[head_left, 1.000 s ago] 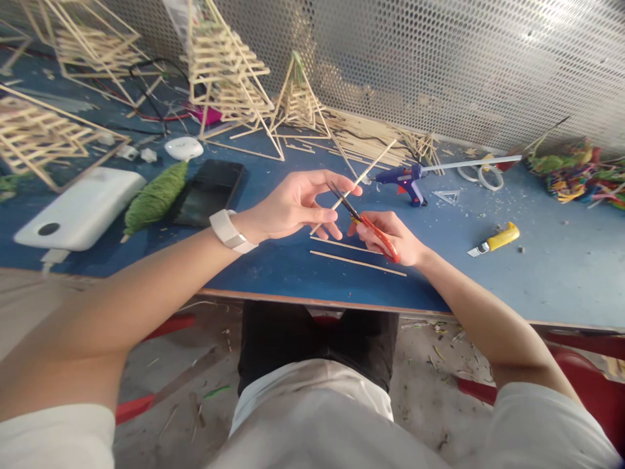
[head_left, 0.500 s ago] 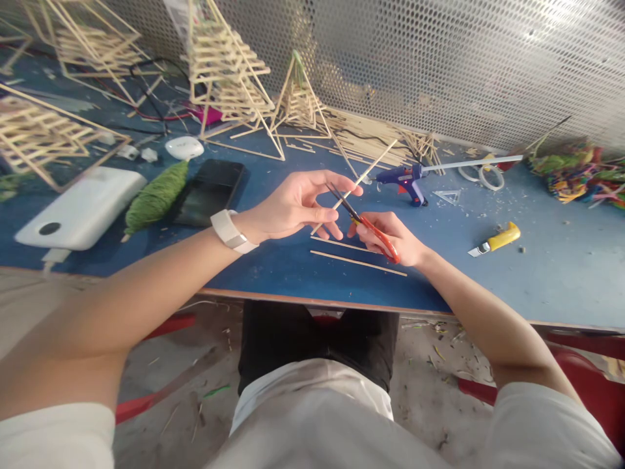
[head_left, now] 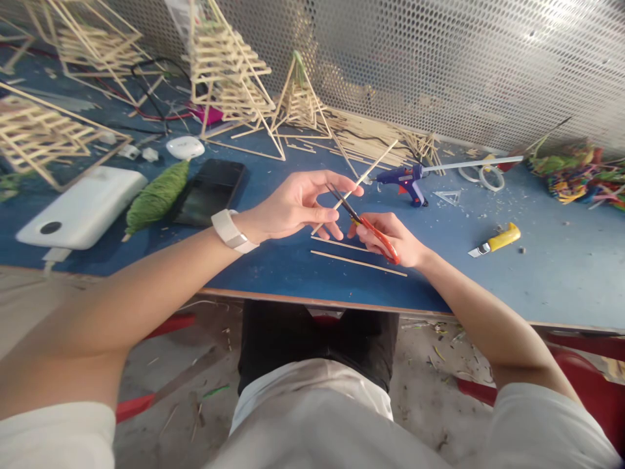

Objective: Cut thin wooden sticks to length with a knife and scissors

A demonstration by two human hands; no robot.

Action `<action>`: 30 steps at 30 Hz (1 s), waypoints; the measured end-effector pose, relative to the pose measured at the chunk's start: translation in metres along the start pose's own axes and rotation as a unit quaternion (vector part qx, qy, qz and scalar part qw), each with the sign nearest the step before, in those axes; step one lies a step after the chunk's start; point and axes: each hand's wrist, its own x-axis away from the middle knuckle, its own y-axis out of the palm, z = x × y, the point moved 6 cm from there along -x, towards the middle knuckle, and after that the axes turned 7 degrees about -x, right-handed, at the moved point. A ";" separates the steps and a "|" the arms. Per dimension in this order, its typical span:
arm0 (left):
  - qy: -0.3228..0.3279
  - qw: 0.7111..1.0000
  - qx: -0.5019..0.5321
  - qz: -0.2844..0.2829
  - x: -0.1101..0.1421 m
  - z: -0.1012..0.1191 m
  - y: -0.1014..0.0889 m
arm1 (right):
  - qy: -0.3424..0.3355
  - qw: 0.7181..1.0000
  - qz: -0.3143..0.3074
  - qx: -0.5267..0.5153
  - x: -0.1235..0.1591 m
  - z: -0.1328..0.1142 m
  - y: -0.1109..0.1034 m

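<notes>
A thin wooden stick (head_left: 375, 168) slants up to the right, pinched between the thumb and fingers of my left hand (head_left: 305, 200). My right hand (head_left: 388, 238) is closed round the red handles of a pair of scissors (head_left: 378, 238). Their dark blades are parted and cross the stick beside my left fingertips. Below my hands, a cut stick (head_left: 359, 263) lies on the blue table (head_left: 273, 280). A second stick (head_left: 336, 243) lies just behind it, partly covered by my right hand.
Ahead on the right are a blue glue gun (head_left: 405, 179), a yellow-handled knife (head_left: 498, 241) with bare blade, and tape rolls (head_left: 491, 177). Stick frames (head_left: 229, 78), a phone (head_left: 209, 192), green yarn (head_left: 157, 198) and a white power bank (head_left: 83, 208) stand left. Loose sticks (head_left: 366, 133) lie behind.
</notes>
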 end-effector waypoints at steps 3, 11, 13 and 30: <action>0.000 1.000 0.008 -0.009 0.000 0.000 0.000 | -0.005 1.000 0.003 0.007 0.000 -0.002 0.000; 0.009 1.000 0.016 -0.001 -0.001 0.000 -0.004 | -0.023 0.998 0.019 0.049 0.001 -0.009 0.003; 0.011 1.000 0.024 -0.004 -0.001 0.000 -0.003 | -0.033 0.998 0.017 0.058 0.002 -0.010 0.004; 0.000 0.998 0.040 -0.038 -0.001 -0.005 -0.007 | -0.020 1.000 -0.021 0.006 -0.002 -0.007 0.006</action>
